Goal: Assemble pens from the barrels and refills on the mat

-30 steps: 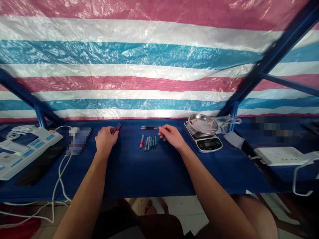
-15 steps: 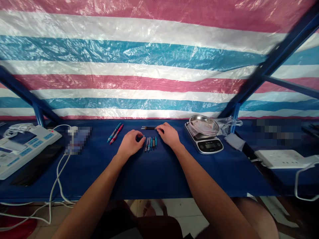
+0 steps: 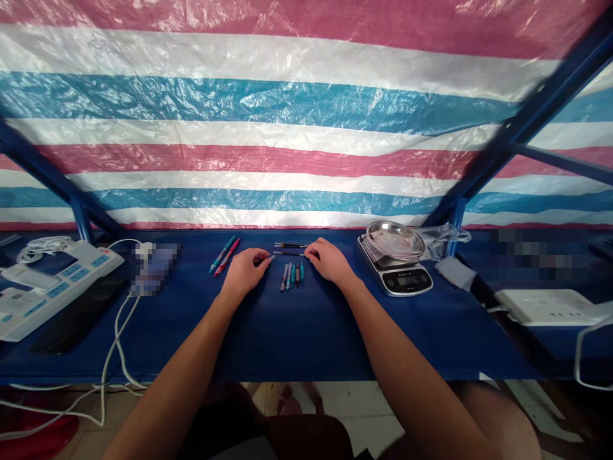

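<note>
L hand [image 3: 245,271], R hand [image 3: 330,263] at ends of thin blk pen [image 3: 290,253] on blue counter [image 3: 306,338]; 2nd thin pen [image 3: 290,245] just above; short pens [image 3: 292,276] below; 2 pens [image 3: 224,255] left; digital scale [image 3: 395,281] w/ steel dish [image 3: 395,239] right.

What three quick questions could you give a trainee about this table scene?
1. Which hand is nearer the kitchen scale: the left hand or the right hand?
2. True or false: the steel dish rests on the scale.
3. What colours are the two pens lying to the left of the left hand?
A. Blue and red
B. Green and yellow
C. Black and white

Key: 1. The right hand. 2. True. 3. A.
</note>
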Motion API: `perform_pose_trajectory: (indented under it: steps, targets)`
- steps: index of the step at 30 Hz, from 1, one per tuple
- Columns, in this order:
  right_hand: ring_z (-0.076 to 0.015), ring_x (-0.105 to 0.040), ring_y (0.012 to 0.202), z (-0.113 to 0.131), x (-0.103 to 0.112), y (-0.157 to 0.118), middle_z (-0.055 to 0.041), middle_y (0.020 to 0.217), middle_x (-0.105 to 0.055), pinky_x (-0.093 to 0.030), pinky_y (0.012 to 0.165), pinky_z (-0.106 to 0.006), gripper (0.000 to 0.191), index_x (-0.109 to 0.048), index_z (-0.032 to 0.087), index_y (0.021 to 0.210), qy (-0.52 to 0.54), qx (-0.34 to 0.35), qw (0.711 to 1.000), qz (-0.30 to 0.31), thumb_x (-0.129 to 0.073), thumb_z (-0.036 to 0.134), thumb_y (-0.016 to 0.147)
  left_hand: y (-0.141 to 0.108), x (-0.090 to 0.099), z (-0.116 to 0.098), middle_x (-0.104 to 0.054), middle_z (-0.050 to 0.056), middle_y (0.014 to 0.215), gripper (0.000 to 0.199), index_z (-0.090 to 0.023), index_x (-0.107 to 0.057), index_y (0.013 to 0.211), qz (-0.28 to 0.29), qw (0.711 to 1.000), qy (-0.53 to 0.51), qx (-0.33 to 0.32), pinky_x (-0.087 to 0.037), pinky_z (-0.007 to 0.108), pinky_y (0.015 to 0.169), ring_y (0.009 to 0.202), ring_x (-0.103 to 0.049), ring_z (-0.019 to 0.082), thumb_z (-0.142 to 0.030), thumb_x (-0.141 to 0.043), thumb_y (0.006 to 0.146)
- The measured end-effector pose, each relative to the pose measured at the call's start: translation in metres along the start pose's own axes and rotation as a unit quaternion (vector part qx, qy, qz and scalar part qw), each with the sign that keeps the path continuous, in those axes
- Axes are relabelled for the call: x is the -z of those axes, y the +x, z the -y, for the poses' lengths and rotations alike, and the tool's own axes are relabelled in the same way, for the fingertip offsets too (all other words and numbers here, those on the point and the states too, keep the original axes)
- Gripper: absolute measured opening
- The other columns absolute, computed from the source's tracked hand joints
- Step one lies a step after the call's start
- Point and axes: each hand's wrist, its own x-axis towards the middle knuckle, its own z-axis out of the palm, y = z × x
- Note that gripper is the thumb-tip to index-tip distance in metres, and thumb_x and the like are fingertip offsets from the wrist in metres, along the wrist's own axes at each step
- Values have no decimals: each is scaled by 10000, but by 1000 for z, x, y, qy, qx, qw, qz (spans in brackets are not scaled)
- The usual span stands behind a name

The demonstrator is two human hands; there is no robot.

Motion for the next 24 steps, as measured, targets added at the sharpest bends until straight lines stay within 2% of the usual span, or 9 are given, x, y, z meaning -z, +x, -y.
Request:
perform_pose_trajectory:
  steps: [3,7,11,16,24]
  targets:
    - [-192,-640,898,1,1,-2,-72,1099,-680,-470,816,-298,170,-757,214,990,4,2,1000,4,-599,165,1031,1,0,4,-811,85,960,152,-260,-823,977,-10,1000,-19,3,-581,421,893,878,-734,299,-361,-824,864]
    - [-188,-643,901,3,2,-4,-70,1110,-679,-466,812,-290,176,-756,214,999,8,2,1000,6,-593,159,1035,5,-2,10,-807,103,1003,165,-246,-821,1043,-13,1000,20,-4,-585,424,896,882,-735,291,-328,-761,914]
    - [-185,-642,904,2,1,-4,-69,1110,-673,-458,807,-286,179,-755,210,999,9,5,1000,8,-589,155,1038,10,-4,14,-809,113,1058,169,-244,-819,1058,-16,1000,13,-10,-584,433,961,941,-749,299,-323,-766,918]
    - [-184,-630,887,1,1,-3,-68,1102,-667,-457,795,-285,173,-745,211,991,9,8,1000,11,-589,154,1039,15,-4,12,-820,86,1132,191,-244,-800,1103,11,999,38,-11,-594,425,1018,1025,-772,285,-300,-693,956]
    - [-185,-627,888,-2,0,-4,-60,1086,-659,-451,794,-285,166,-739,215,989,9,30,999,9,-598,140,1033,16,-6,8,-823,60,1165,210,-254,-799,1127,36,996,74,-24,-615,413,1018,1067,-771,280,-279,-648,983]
